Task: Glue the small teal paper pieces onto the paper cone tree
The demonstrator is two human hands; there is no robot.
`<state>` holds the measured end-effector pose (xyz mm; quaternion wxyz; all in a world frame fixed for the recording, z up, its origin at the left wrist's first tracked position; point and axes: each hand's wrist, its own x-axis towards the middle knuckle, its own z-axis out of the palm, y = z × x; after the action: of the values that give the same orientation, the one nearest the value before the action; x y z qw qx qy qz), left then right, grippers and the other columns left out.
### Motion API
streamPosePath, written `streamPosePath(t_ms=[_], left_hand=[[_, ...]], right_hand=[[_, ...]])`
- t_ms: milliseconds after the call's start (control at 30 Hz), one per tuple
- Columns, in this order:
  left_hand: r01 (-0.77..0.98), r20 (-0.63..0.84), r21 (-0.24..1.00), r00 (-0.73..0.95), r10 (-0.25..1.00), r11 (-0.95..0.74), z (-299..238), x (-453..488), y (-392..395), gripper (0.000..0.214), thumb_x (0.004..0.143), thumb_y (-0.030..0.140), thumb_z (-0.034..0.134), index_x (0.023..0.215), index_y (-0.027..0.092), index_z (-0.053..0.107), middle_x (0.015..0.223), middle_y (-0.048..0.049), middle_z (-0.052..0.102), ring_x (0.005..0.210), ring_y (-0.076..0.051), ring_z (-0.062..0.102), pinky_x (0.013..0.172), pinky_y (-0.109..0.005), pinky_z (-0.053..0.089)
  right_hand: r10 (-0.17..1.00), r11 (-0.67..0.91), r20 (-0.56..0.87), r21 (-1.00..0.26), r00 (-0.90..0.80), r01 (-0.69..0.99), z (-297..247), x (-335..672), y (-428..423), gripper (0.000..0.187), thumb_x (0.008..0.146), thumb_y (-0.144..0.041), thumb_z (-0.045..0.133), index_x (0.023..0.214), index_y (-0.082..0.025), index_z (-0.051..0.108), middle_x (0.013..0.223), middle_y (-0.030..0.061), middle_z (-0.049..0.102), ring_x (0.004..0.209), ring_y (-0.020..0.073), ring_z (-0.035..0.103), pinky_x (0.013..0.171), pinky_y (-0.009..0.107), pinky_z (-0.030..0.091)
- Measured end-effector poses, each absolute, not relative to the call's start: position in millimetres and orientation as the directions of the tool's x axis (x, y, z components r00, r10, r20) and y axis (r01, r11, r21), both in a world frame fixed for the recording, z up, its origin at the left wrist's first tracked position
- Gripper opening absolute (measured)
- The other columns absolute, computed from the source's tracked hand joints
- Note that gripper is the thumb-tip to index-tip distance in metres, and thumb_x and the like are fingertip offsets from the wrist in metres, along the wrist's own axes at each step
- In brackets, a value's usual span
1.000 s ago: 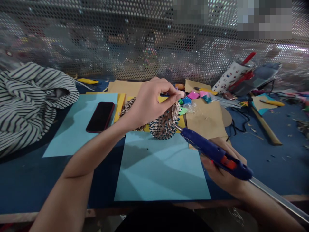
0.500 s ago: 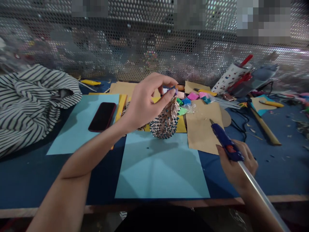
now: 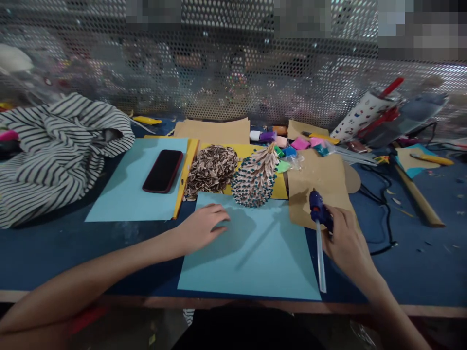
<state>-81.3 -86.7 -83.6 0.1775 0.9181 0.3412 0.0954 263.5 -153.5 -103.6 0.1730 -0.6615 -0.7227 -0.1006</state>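
My left hand [image 3: 204, 226] hovers low over the left part of a light blue sheet of paper [image 3: 251, 262], thumb and fingers apart, with nothing visible between them. My right hand [image 3: 345, 238] is closed round the handle of a blue hot glue gun [image 3: 318, 206], whose long clear glue stick [image 3: 320, 262] juts out of the back toward me. Beyond the hands stands a rounded, pointed-top craft piece [image 3: 253, 182] covered in overlapping sunflower seeds with blue-green dots at their tips. Left of it lies a heap of loose sunflower seeds [image 3: 213, 170] on yellow card.
A phone [image 3: 163, 171] lies on another blue sheet at the left, beside striped cloth [image 3: 62, 155]. Small colourful clay packets [image 3: 301, 144] sit behind brown paper [image 3: 310, 170]. At the right are a black cord [image 3: 386, 214], a wooden-handled hammer [image 3: 419, 194] and a patterned cup [image 3: 365, 114].
My left hand has come down from the craft piece's top to the paper, its pinch loosened. The glue gun has turned, its glue stick now pointing down toward me.
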Motion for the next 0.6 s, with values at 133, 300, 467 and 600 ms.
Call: streamPosePath(t_ms=[133,300,467,600], left_hand=[[0.630,0.033,0.374,0.725,0.688,-0.681,-93,-81,-88,0.011,0.088,0.014,0.059,0.097,0.013,0.063,0.098,-0.0082,0.065,0.095,-0.023,0.063,0.083,-0.036,0.053],[0.614,0.085,0.364,0.727,0.682,-0.700,-96,-78,-86,0.013,0.092,0.013,0.050,0.089,0.014,0.063,0.091,-0.0072,0.063,0.088,-0.020,0.062,0.079,-0.034,0.052],[0.603,0.158,0.338,0.721,0.675,-0.723,-103,-80,-84,0.019,0.095,0.015,0.045,0.083,0.015,0.060,0.084,-0.0045,0.061,0.081,-0.017,0.061,0.074,-0.030,0.051],[0.569,0.256,0.290,0.729,0.635,-0.770,-95,-79,-82,0.021,0.096,0.016,0.043,0.083,0.015,0.060,0.082,-0.0042,0.062,0.079,-0.016,0.061,0.072,-0.028,0.051]], right_hand=[[0.945,0.097,0.323,-0.112,-0.056,0.989,-108,257,-151,0.051,0.078,-0.014,0.044,0.129,-0.013,0.044,0.110,0.0157,0.054,0.092,0.0282,0.062,0.068,0.039,0.056],[0.944,0.147,0.312,-0.108,-0.107,0.983,-114,257,-149,0.053,0.078,-0.014,0.042,0.131,-0.012,0.041,0.112,0.0169,0.052,0.098,0.0308,0.061,0.078,0.046,0.056],[0.930,0.183,0.336,-0.076,-0.147,0.980,-119,256,-148,0.060,0.077,-0.012,0.043,0.137,-0.017,0.035,0.112,0.0145,0.052,0.098,0.0300,0.061,0.083,0.048,0.054],[0.929,0.176,0.338,-0.045,-0.151,0.983,-120,253,-149,0.060,0.078,-0.011,0.043,0.136,-0.016,0.036,0.110,0.0145,0.053,0.097,0.0297,0.062,0.082,0.046,0.054]])
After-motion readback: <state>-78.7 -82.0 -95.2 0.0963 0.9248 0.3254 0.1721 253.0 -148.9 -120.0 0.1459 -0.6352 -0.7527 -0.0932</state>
